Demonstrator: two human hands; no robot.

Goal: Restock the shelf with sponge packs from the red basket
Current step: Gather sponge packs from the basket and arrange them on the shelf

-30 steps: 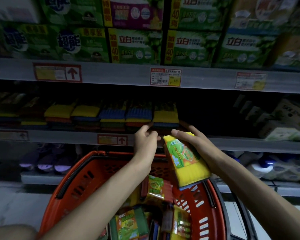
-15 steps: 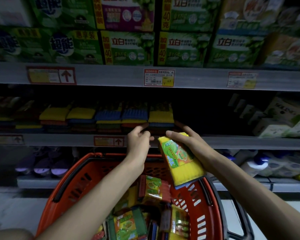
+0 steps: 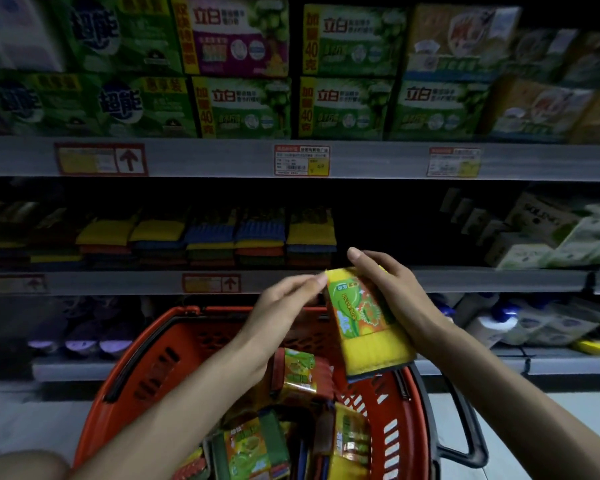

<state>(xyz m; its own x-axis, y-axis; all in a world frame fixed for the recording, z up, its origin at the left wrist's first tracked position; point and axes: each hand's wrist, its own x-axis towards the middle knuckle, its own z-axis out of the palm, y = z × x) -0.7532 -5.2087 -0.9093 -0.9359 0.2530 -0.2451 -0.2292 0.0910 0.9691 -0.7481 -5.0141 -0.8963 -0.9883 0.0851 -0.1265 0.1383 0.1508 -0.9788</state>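
Okay, head view: right hand (image 3: 392, 296) grips a yellow plastic-wrapped sponge pack (image 3: 368, 327), fingers curled round its far edge, tilted above the red plastic basket (image 3: 153, 337), just before the grey shelf (image 3: 118, 282). Left hand (image 3: 284, 303) holds nothing, fingers loosely straight, tips at the pack's top corner. More sponge packs (image 3: 298, 372) lie in the basket; stacked sponges (image 3: 260, 237) sit on the shelf.

**We stand in a shop aisle**

We face grey metal shelves (image 3: 378, 161) whose front edges carry printed price tags (image 3: 301, 160). Boxed detergent (image 3: 347, 109) is stacked in matching rows on top, sponge packs (image 3: 260, 237) are piled in a line underneath, and a red shopping basket (image 3: 194, 337) holding more packs sits before us.
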